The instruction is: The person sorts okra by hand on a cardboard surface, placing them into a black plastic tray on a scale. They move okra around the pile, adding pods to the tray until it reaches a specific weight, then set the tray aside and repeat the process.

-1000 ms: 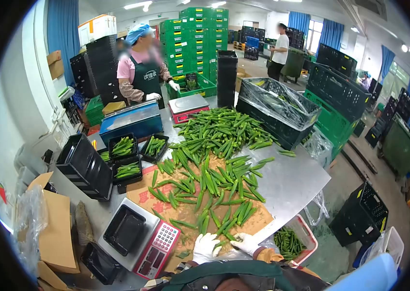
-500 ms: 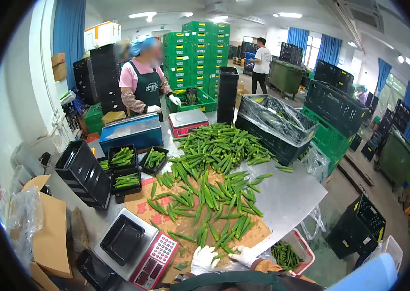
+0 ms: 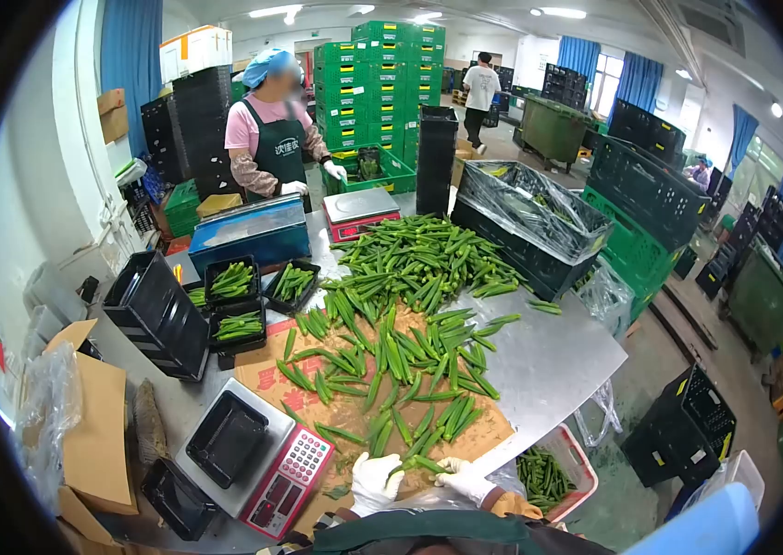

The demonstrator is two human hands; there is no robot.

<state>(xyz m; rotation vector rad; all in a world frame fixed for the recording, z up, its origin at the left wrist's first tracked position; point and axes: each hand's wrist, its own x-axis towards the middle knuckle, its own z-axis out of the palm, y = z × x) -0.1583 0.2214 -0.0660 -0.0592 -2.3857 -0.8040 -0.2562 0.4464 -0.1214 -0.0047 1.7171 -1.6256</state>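
One long, ridged green okra pod [image 3: 421, 463] is up between both hands, near the wearer's body, over the close side of the flattened brown cardboard sheet [image 3: 489, 425]. White-gloved left hand [image 3: 375, 483]: thumb and fingers bent in, pinching one end. White-gloved right hand [image 3: 466, 479]: fingers curled at the other end; can't tell if gripping or only touching.

Risks, my read: smooth pod plus loose glove fabric could mean a slip; uneven pull between hands could bend or snap it. Loose green pods [image 3: 454, 418] lie just beyond the fingers, so a forward knuckle push could scatter them. Crumpled clear plastic film [image 3: 428, 499] under the hands might snag a cuff. A dropped pod could roll off the near edge, or right, into the red-rimmed white crate [image 3: 588, 462], mixing with the pods there.
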